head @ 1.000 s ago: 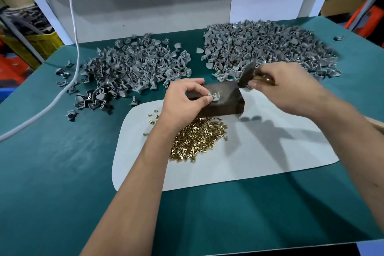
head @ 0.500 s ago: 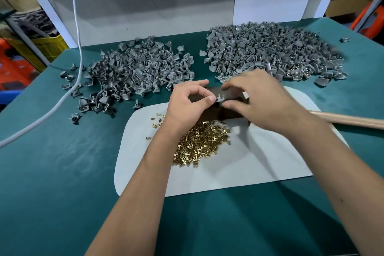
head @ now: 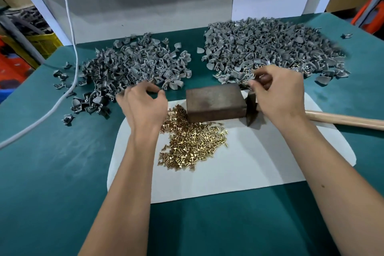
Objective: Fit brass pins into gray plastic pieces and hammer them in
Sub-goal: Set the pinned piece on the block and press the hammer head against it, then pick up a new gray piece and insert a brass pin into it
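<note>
My left hand [head: 143,106] hovers at the near edge of the left pile of gray plastic pieces [head: 135,66], fingers loosely bent and holding nothing I can see. My right hand [head: 278,93] is at the near edge of the right pile of gray pieces [head: 270,48] and pinches a small gray piece [head: 247,83] between thumb and fingers. The dark metal block [head: 216,102] stands bare between my hands. Just in front of it is a heap of brass pins [head: 193,143]. The hammer [head: 251,110] lies beside the block, its wooden handle [head: 342,119] pointing right.
A white sheet [head: 259,164] under the block and pins covers the middle of the green table [head: 52,172]. A white cable [head: 68,27] runs down across the left side. Stray gray pieces [head: 68,118] lie left of the left pile. A grey back panel closes the far edge.
The hammer was laid down beside the block. My right hand took the piece off the block and carried it to the right pile. My left hand left the block for the left pile.
</note>
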### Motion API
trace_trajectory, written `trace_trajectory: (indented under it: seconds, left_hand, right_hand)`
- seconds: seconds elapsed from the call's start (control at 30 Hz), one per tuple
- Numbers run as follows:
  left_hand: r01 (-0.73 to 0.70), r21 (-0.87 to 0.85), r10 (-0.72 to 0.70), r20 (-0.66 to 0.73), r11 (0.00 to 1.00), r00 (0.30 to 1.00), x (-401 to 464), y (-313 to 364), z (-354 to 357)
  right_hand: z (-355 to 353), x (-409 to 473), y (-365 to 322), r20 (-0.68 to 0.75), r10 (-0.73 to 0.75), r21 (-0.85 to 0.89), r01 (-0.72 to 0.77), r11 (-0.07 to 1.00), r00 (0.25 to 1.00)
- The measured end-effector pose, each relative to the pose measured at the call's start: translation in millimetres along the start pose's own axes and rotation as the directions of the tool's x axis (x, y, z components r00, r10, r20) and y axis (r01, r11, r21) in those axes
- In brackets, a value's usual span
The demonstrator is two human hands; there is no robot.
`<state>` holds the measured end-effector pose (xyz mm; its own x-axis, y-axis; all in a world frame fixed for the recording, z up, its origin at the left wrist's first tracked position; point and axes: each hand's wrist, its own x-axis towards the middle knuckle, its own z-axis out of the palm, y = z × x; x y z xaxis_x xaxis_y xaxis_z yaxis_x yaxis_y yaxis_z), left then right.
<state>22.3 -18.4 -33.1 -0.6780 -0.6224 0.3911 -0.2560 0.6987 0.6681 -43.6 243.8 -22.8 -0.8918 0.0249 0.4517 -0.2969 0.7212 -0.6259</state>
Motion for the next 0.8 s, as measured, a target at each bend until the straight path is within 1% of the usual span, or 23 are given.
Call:
trace_trajectory:
  seconds: [0.1, 0.17, 0.2, 0.27, 0.33, 0.37, 0.43, 0.47, 0.53, 0.57, 0.6, 0.63, 0.67, 0.7, 0.73, 0.8]
  left_hand:
    - [0.101, 0.216, -0.113, 0.044, 0.971, 0.993, 4, -12, -5]
    - [0.115, 0.267, -0.145, 0.094, 0.957, 0.985, 7, -20, -8]
    - [0.101, 0.272, -0.139, 0.123, 0.957, 0.983, 9, -23, -9]
    - [0.076, 0.25, -0.115, 0.145, 0.965, 0.983, 12, -29, -8]
    - [0.079, 0.178, -0.105, 0.137, 0.981, 0.985, 14, -31, -9]
    - [0.09, 0.138, -0.11, 0.141, 0.986, 0.984, 14, -29, -9]
    - [0.111, 0.097, -0.126, 0.156, 0.989, 0.98, 13, -27, -11]
    - [0.113, 0.088, -0.125, 0.152, 0.99, 0.98, 13, -27, -12]
    - [0.107, 0.071, -0.116, 0.131, 0.992, 0.985, 14, -28, -12]
    - [0.105, 0.062, -0.112, 0.124, 0.993, 0.986, 14, -29, -13]
    - [0.107, 0.049, -0.112, 0.121, 0.993, 0.986, 15, -29, -13]
    - [0.118, 0.036, -0.121, 0.121, 0.992, 0.985, 17, -31, -14]
    - [0.132, 0.021, -0.133, 0.123, 0.991, 0.983, 18, -31, -15]
    - [0.146, 0.006, -0.145, 0.125, 0.989, 0.982, 19, -31, -15]
    - [0.159, -0.01, -0.157, 0.123, 0.987, 0.98, 20, -32, -16]
    - [0.181, -0.029, -0.177, 0.113, 0.983, 0.978, 21, -33, -18]
  right_hand:
    - [1, 1, 3, 0.025, 0.055, 0.052, -0.057, 0.997, 0.998]
    - [0, 0, 3, 0.031, 0.066, 0.087, -0.068, 0.994, 0.997]
    - [-2, 0, 2, 0.018, 0.058, 0.088, -0.059, 0.994, 0.998]
    - [-5, -4, -4, -0.025, -0.018, 0.079, 0.02, 0.997, 1.0]
    - [-6, -13, -18, -0.059, -0.17, 0.074, 0.174, 0.982, 0.984]
    - [-5, -21, -26, -0.057, -0.26, 0.075, 0.264, 0.962, 0.964]
    - [3, -41, -46, 0.018, -0.446, 0.11, 0.442, 0.89, 0.895]
    - [8, -52, -56, 0.092, -0.535, 0.145, 0.52, 0.842, 0.84]
    - [17, -69, -71, 0.254, -0.69, 0.234, 0.65, 0.723, 0.677]
    - [21, -75, -77, 0.323, -0.74, 0.273, 0.69, 0.67, 0.591]
    - [24, -80, -82, 0.387, -0.761, 0.29, 0.716, 0.636, 0.52]
    - [26, -84, -86, 0.452, -0.76, 0.277, 0.737, 0.617, 0.467]
    - [29, -88, -88, 0.512, -0.744, 0.241, 0.758, 0.605, 0.431]
    - [30, -90, -90, 0.558, -0.721, 0.202, 0.776, 0.598, 0.411]
    - [31, -93, -92, 0.59, -0.699, 0.175, 0.782, 0.598, 0.403]
    - [32, -96, -95, 0.615, -0.673, 0.17, 0.764, 0.622, 0.411]
